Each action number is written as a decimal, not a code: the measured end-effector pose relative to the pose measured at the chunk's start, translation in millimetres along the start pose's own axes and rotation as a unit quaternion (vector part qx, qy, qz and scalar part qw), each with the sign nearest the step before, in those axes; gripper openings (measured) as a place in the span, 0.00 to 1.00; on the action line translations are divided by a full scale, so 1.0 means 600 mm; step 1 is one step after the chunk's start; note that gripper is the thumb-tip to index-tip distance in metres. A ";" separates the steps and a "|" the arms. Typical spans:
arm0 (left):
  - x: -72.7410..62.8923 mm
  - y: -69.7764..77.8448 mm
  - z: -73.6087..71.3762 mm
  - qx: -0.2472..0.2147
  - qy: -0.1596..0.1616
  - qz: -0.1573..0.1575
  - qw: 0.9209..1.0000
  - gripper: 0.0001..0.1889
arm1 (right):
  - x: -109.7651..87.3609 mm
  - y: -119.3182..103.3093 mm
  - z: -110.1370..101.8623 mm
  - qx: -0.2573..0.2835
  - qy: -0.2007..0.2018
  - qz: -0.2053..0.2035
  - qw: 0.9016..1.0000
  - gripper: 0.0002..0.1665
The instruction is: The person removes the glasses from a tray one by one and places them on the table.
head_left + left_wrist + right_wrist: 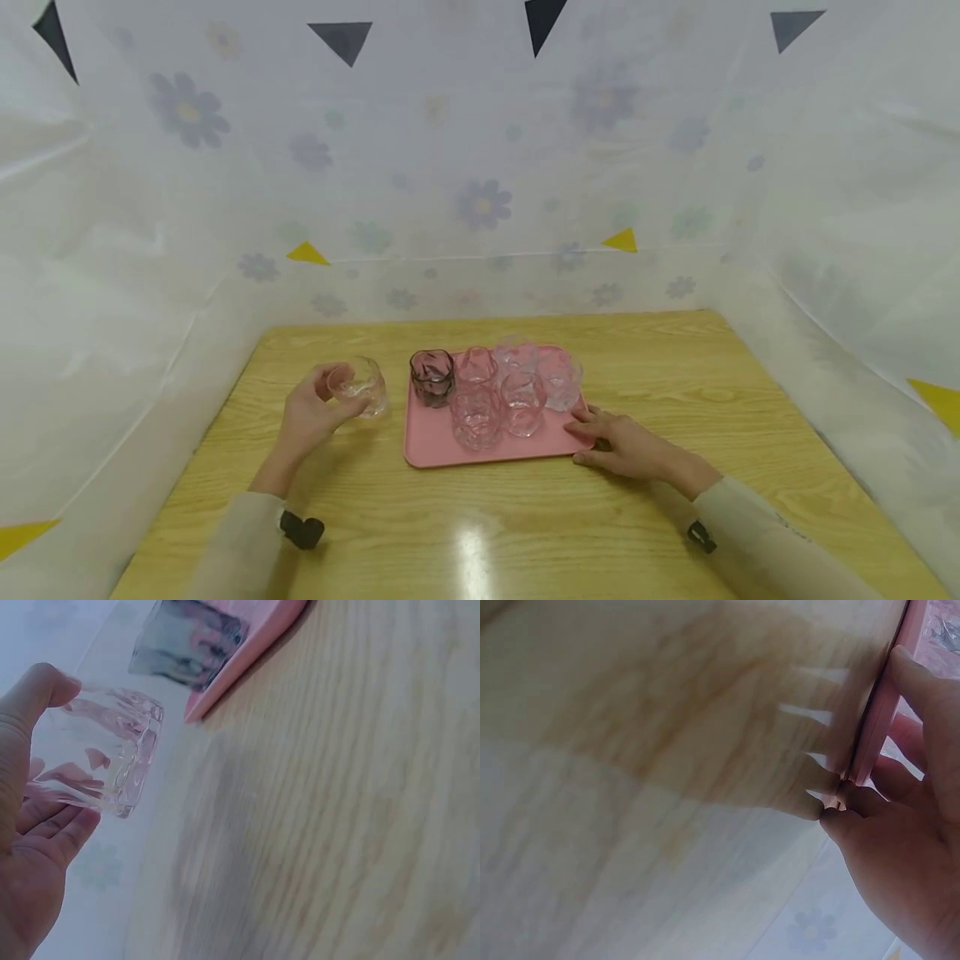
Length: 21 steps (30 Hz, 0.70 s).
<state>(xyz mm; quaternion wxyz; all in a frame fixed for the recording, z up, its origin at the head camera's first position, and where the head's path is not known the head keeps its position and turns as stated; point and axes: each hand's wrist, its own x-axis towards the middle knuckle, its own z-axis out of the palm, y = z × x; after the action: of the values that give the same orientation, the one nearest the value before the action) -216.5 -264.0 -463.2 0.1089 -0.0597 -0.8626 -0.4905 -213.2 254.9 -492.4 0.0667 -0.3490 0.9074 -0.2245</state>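
Observation:
My left hand (311, 412) holds a clear glass tumbler (363, 387) above the table, left of the tray. In the left wrist view, the thumb lies on one side of this tumbler (112, 750) and the fingers on the other. A pink tray (427, 442) carries several glasses: a dark smoky glass (432, 379) at its left, pink-looking glasses (476, 417) in the middle, and clear glasses (561, 379) to the right. My right hand (626, 443) rests at the tray's front right corner. The right wrist view shows its fingers and thumb touching the pink rim (885, 712).
The tray stands on a wood-grain table (465, 517). White sheeting with printed flowers (483, 204) closes off the back and both sides. Black and yellow triangles (621, 240) mark the sheeting. Dark devices (302, 530) sit at both wrists.

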 end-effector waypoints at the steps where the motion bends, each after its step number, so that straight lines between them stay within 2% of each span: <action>1: 0.002 -0.003 -0.006 0.004 0.005 -0.003 1.000 0.35 | 0.000 0.000 0.000 0.000 0.000 -0.001 1.000 0.34; 5: 0.008 -0.012 -0.031 0.017 0.025 -0.025 0.999 0.36 | 0.000 -0.002 -0.002 0.003 0.002 -0.004 1.000 0.34; 13: 0.019 -0.036 -0.064 0.000 0.069 -0.075 0.995 0.38 | 0.001 -0.002 -0.002 -0.002 -0.006 -0.001 1.000 0.34; 21: 0.030 -0.059 -0.088 -0.004 0.085 -0.129 0.988 0.42 | 0.001 -0.003 -0.003 0.000 -0.011 0.001 1.000 0.35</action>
<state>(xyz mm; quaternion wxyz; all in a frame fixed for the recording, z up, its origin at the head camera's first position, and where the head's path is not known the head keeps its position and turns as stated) -234.6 -327.4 -462.4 0.1173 0.0935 -0.8488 -0.5070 -213.1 254.1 -489.7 0.0770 -0.3509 0.9067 -0.2211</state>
